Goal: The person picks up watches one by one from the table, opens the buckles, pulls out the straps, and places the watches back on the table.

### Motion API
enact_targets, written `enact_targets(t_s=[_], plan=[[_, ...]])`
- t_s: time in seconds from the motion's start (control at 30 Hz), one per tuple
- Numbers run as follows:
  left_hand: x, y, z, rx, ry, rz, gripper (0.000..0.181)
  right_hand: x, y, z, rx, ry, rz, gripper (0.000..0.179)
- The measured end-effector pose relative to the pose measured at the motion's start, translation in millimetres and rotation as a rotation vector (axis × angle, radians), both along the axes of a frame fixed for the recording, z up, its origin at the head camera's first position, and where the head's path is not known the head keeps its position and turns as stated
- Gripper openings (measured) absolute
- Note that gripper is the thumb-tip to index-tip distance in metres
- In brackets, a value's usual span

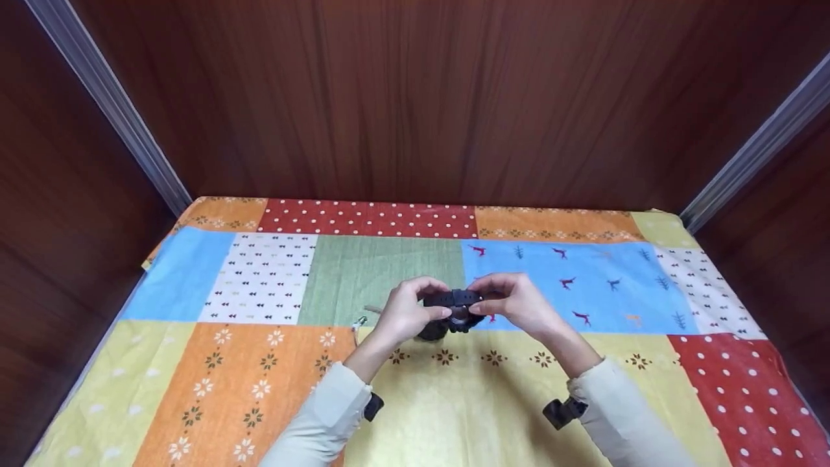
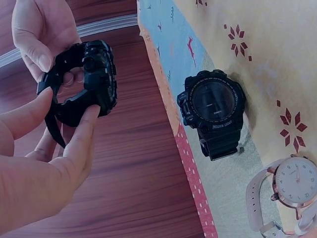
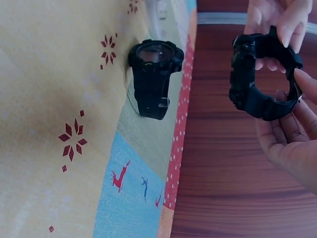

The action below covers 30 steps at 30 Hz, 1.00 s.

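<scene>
Between both hands is a black sports watch point(image 1: 457, 299), lifted off the cloth, its strap bent round into a loop. My left hand point(image 1: 405, 312) pinches the strap on one side with thumb and fingers. On the other side my right hand point(image 1: 517, 303) grips the strap, thumb toward me. The left wrist view shows the chunky case point(image 2: 101, 74) side-on, with a strap end sticking out by the left fingers. Below the hands, a second black watch point(image 2: 214, 101) lies face up on the cloth; in the head view the left hand partly covers it.
A patchwork cloth point(image 1: 493, 402) covers the table. Left of the second black watch lies a pale-strapped watch point(image 2: 296, 181) with a white dial and rose-gold rim, mostly hidden behind the left arm in the head view. Brown wooden panels point(image 1: 389, 97) enclose the back and sides.
</scene>
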<state>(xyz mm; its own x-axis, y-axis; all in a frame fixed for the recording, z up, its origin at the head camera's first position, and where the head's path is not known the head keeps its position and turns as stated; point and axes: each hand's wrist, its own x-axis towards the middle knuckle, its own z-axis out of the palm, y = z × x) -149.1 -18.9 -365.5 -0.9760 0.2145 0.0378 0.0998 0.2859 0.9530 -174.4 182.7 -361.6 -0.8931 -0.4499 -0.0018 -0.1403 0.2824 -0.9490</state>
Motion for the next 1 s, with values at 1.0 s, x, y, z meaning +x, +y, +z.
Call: enact_targets(t_s=[1.0], plan=[[4.9,10.8,3.3,-0.268,0.176,0.010,0.026,4.4,-6.3,-3.8,0.027,0.055,0.040,0.028]])
